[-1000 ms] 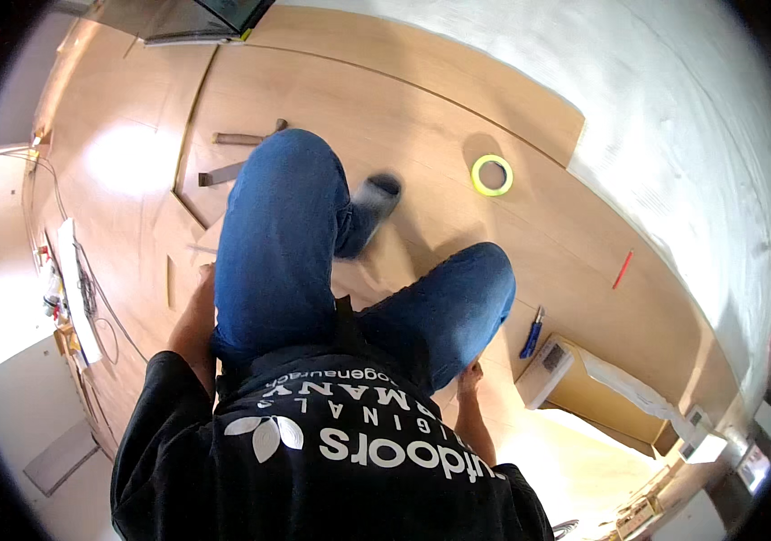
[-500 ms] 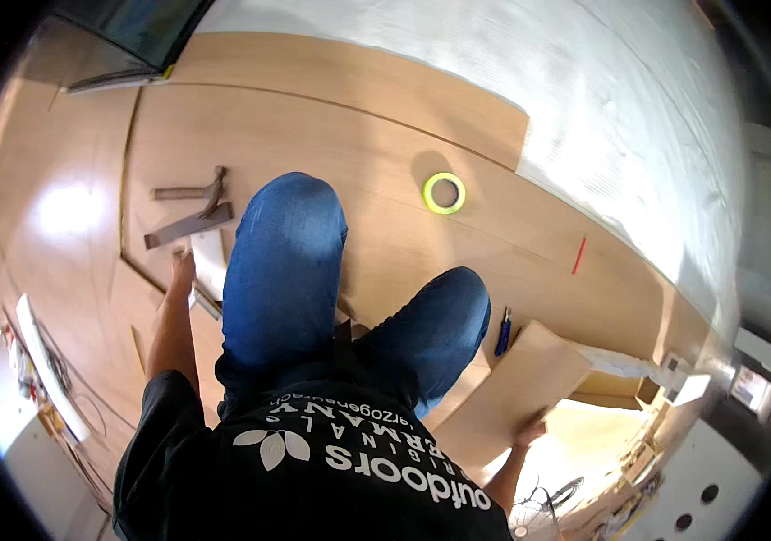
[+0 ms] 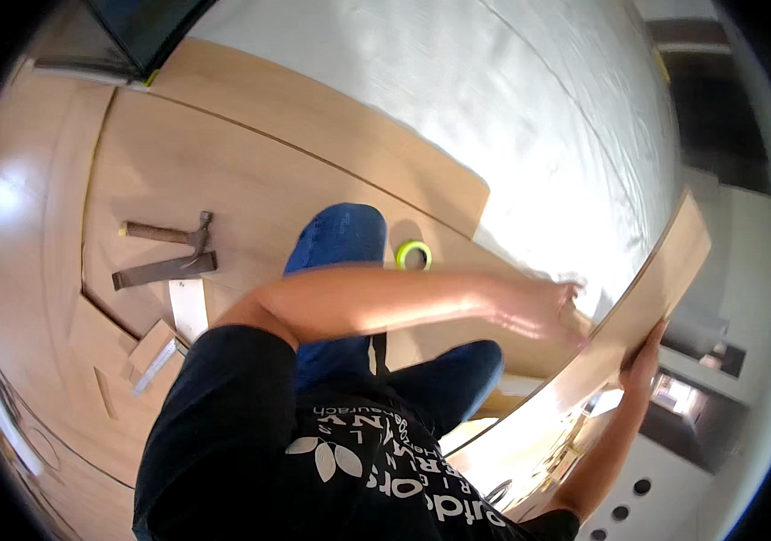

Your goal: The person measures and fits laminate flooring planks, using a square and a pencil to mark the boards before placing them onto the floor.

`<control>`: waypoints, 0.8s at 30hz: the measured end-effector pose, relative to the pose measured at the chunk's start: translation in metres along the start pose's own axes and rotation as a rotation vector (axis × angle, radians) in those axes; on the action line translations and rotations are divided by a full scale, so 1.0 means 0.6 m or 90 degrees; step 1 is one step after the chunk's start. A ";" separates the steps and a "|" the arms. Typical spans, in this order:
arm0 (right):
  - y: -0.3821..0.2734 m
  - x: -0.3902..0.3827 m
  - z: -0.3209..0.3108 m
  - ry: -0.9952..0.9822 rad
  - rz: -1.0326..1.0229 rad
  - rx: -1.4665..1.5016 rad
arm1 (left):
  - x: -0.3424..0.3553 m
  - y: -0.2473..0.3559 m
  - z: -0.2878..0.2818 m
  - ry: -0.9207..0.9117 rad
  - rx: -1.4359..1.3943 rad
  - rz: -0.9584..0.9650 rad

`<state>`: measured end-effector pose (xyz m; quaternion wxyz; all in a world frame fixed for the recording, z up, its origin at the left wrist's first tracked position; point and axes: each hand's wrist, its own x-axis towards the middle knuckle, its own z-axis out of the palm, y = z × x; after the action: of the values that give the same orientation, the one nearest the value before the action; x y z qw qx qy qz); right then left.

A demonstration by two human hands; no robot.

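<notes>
A long light wood-coloured floor plank [image 3: 651,284] is raised and tilted on my right side, its far end over the white sheeting. My right hand [image 3: 643,361] is closed on the plank's outer edge. My left arm reaches across my thighs. At its end my left hand [image 3: 539,311] is close to the plank's near face, smeared by motion; whether it touches the plank I cannot tell. Far to the left on the floor lie a claw hammer [image 3: 165,233], a dark flat metal bar [image 3: 162,270] and a white strip [image 3: 189,309].
A roll of yellow-green tape [image 3: 401,255] lies on the laid wood floor [image 3: 250,194] beyond my knees. White sheeting [image 3: 403,86] covers the ground past the floor's edge. A dark glass-sided object [image 3: 146,32] stands at the far left. Short board offcuts [image 3: 153,347] lie at left.
My right hand has lifted the plank off the floor and tilted it up. My left hand has swung from the white strip across to the plank. The view has turned right.
</notes>
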<state>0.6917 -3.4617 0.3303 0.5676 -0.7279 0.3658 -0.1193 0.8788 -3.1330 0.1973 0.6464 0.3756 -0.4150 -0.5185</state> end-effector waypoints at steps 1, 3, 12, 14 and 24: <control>-0.041 0.052 0.036 -0.014 0.009 -0.003 | 0.008 -0.038 0.043 -0.046 -0.105 0.047; -0.090 0.130 0.156 0.000 -0.005 -0.037 | 0.017 -0.069 0.104 0.045 -0.209 0.345; 0.012 0.233 0.355 -0.341 -0.124 -0.425 | 0.010 -0.136 -0.089 0.525 -0.423 0.170; 0.097 0.179 0.327 -0.325 0.020 -0.398 | -0.010 -0.139 -0.119 0.621 -0.386 0.139; 0.238 0.412 0.233 -0.572 -0.262 -0.439 | -0.131 -0.009 -0.091 1.014 0.018 -0.198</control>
<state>0.8911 -3.5360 0.0945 0.3628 -0.9051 -0.0411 0.2181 0.9180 -3.0535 0.1606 0.6634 0.6935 0.2204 -0.1743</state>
